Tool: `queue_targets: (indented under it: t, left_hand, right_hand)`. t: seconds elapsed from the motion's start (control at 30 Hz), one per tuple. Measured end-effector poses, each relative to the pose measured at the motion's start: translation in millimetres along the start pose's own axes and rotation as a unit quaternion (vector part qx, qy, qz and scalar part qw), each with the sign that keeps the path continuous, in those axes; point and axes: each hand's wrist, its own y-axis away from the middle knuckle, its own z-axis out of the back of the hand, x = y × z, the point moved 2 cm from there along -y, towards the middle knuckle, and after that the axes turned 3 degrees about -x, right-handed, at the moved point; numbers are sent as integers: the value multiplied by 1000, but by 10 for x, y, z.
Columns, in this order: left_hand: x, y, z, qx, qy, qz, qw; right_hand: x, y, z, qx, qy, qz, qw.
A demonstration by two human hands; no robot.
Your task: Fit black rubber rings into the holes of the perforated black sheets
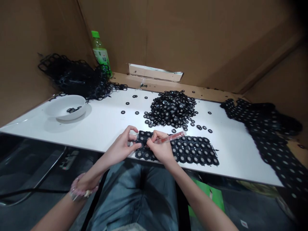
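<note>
1. Black rings with pale centres dominate this head view. Your left hand [122, 143] has its fingers curled in, pinching the near end of a black ring sheet [192, 149], though the exact hold is partly hidden.
2. Your right hand [160, 148] sits just beside it, with its fingers closed around a red-handled knife [172, 137]. The handle points away to the right, and the blade is hidden from view.
3. That sheet lies flat at the front edge of the white counter [106, 123], directly under both hands. Its rows of rings are joined, and your hands hide part of them.
4. Behind it is a heap of loose rings [170, 109], too many to count. More than a dozen strays lie scattered around it.
5. A white bowl [64, 107] at the left holds a small handful of rings. Behind it, a black lattice tangle [72, 77] is heaped against the cardboard wall [192, 41], beside one green-capped bottle [100, 53].
6. A second, larger sheet [271, 138] drapes off the counter's right end.
7. As things lie, part of the work looks done: many rings are already loose, and the lattice seems largely emptied of them. Both sheets hold many rings yet to be separated.
8. In all, you have two hands, one knife, one bowl, one bottle, two sheets and one tangle.
</note>
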Motion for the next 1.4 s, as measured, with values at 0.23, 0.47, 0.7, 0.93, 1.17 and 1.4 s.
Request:
queue_targets:
  t: [0.23, 0.47, 0.7, 0.93, 1.17, 1.4]
  left_hand:
    - [-5, -12, -57, -12, 96, -6, 995]
    - [-50, -16, -7, -3, 71, -5, 997]
    - [-158, 392, 29, -34, -232, -31, 972]
    - [-70, 642, -255, -149, -321, -140, 925]
    - [-18, 541, -216, -159, -212, -100, 959]
    - [-157, 435, -236, -123, -267, -40, 955]
  right_hand:
    - [-2, 35, -43, 11, 74, 69, 995]
    - [19, 27, -33, 16, 60, 76, 995]
    - [-23, 18, 68, -18, -140, -35, 989]
    - [-73, 28, 67, -13, -161, -33, 986]
    - [-62, 32, 52, -9, -197, -33, 980]
    - [50, 72, 45, -5, -132, -17, 991]
